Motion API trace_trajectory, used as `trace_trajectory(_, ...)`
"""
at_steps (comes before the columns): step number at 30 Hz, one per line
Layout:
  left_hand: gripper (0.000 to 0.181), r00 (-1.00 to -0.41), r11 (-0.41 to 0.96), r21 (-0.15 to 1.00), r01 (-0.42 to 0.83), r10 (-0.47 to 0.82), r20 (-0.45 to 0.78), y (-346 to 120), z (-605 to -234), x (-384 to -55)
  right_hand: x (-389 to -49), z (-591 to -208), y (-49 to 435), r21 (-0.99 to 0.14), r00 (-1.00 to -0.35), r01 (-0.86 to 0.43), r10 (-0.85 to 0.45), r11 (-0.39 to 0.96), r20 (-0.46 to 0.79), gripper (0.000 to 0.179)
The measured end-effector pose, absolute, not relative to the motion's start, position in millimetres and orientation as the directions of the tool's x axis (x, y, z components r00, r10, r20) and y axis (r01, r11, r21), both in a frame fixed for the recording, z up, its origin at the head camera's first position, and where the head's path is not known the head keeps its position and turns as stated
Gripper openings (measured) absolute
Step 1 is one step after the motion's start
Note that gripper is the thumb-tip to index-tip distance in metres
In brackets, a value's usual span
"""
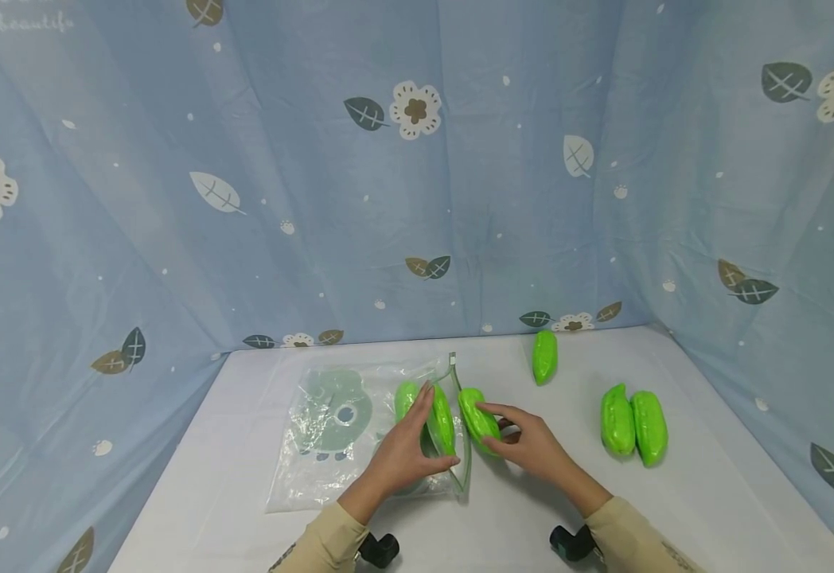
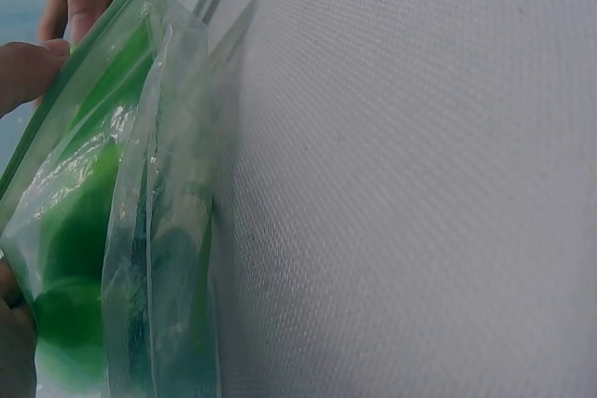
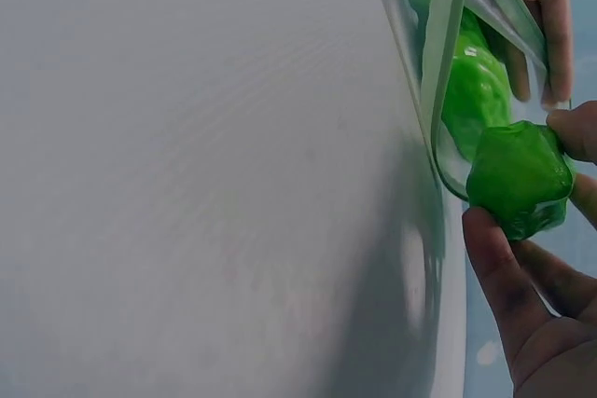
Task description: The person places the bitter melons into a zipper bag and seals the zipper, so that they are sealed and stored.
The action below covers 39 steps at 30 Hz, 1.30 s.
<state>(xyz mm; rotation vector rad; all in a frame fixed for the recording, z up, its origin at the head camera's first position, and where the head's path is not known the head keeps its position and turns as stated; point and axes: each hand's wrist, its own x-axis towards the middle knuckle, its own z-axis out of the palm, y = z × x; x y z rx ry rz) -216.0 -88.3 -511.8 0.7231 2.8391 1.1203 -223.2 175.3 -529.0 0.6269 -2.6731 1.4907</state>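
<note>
A clear zip bag (image 1: 295, 477) with a green seal strip and a printed cartoon figure lies flat, its raised mouth facing right. Inside it are two shiny, lumpy green pepper-like vegetables (image 1: 442, 426). My left hand (image 1: 406, 450) holds the bag by its mouth, thumb and fingers spread along the rim. With thumb and fingertips my right hand (image 1: 531, 446) grips another green pepper-like vegetable (image 1: 476, 414) lengthwise beside the opening. Seen from the right wrist, the near end of this held vegetable (image 3: 520, 179) overlaps the bag mouth, in front of one inside.
Three more green vegetables lie on the white table (image 1: 531, 525): a single one (image 1: 544, 358) at the back and a pair (image 1: 634, 426) side by side at the right. A blue patterned curtain (image 1: 503, 199) stands behind the table and along its sides.
</note>
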Motion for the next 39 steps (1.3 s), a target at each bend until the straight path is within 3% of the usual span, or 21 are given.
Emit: trace_trajectory(39, 0.113, -0.877, 0.61, 0.657, 0.444, 0.445, 0.18, -85.5, -512.0, -216.4, -239.6, -527.0, 154.1, -0.824, -0.91, -0.351, -0.369, 0.446, 0.188, 0.047)
